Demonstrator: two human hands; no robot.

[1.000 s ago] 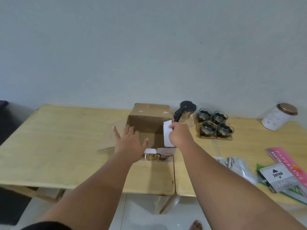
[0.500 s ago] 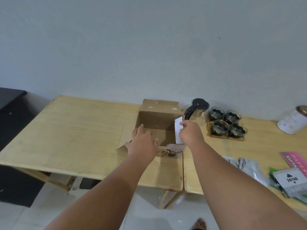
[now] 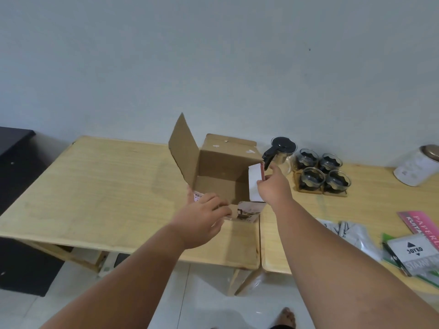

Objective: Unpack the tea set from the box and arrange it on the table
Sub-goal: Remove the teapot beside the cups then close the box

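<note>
An open cardboard box (image 3: 225,172) stands in the middle of the wooden table (image 3: 107,186), its inside looking bare. My left hand (image 3: 202,219) grips the box's near edge by its printed front flap. My right hand (image 3: 273,186) pinches the white right flap (image 3: 255,180). The left flap (image 3: 184,148) stands upright. A glass teapot with a black lid (image 3: 282,150) sits just right of the box. Several glass cups on wooden coasters (image 3: 322,173) stand beside the teapot.
A white canister with a bronze lid (image 3: 415,166) is at the far right. Plastic wrap (image 3: 351,233), a stamp pad pack (image 3: 415,255) and a pink paper pack (image 3: 420,224) lie at the right front. A dark cabinet (image 3: 14,148) stands left of the table.
The left flap, flat on the table before, now stands upright. My left hand moved from the box's left side to its near edge. My right hand stays on the white flap.
</note>
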